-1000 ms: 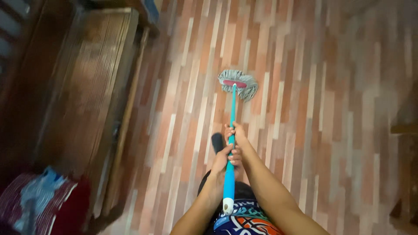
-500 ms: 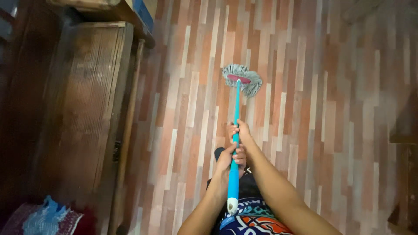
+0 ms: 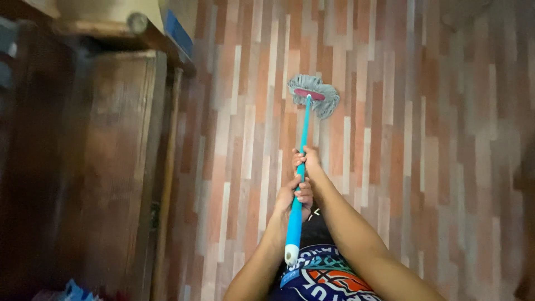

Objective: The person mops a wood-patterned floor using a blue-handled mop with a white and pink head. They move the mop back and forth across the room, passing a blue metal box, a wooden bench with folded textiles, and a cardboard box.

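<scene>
Head view: both hands clamped on a mop

Head camera: the right hand (image 3: 306,160) and, just below it, the left hand (image 3: 294,196) wrap the long turquoise mop handle (image 3: 299,167). Far beyond the grip, its grey string head with a pink clamp (image 3: 314,95) rests on striped wood-plank flooring (image 3: 423,167). A leftward swing could knock the dark wooden cabinet (image 3: 111,167).

Packages: one possible item, a box-like blue object (image 3: 179,32) at the top left, on the edge of a dark wooden shelf (image 3: 100,28) above the plank floor; rectangular face, plain blue, too blurred to confirm as packaging.

Labels: none discernible on furniture or tools.

Signs: none.

Screens: none.
</scene>
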